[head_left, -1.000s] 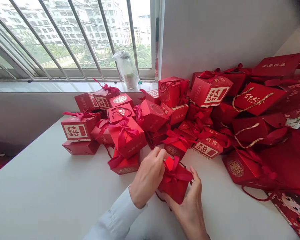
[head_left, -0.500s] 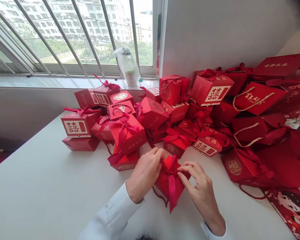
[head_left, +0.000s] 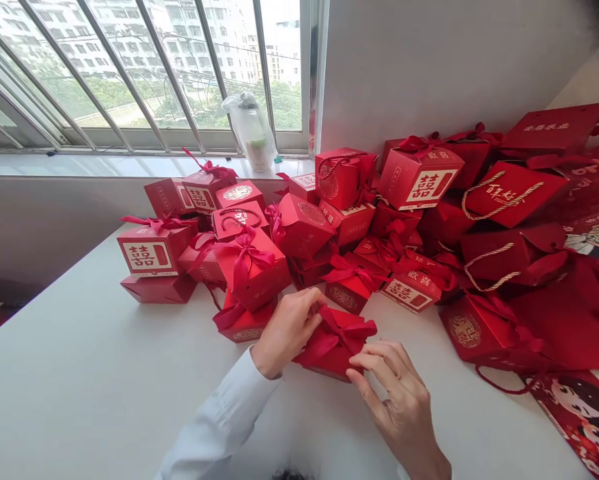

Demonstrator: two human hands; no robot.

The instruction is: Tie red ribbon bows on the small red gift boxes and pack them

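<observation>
Head view shows both hands close together over one small red paper gift box, which lies tilted on the white worktop, just in front of a heap of similar boxes. The left hand pinches the red satin ribbon near the upper corner of the box, with its fingers closed. The right hand is not clamped; its fingertips only rest against the near edge of the box. A white shirt sleeve covers the left arm. For good handling, it seems best to keep the pinch close on the ribbon and to support the box lightly with the other hand, because thin paper corners can crush easily and satin can slip.
</observation>
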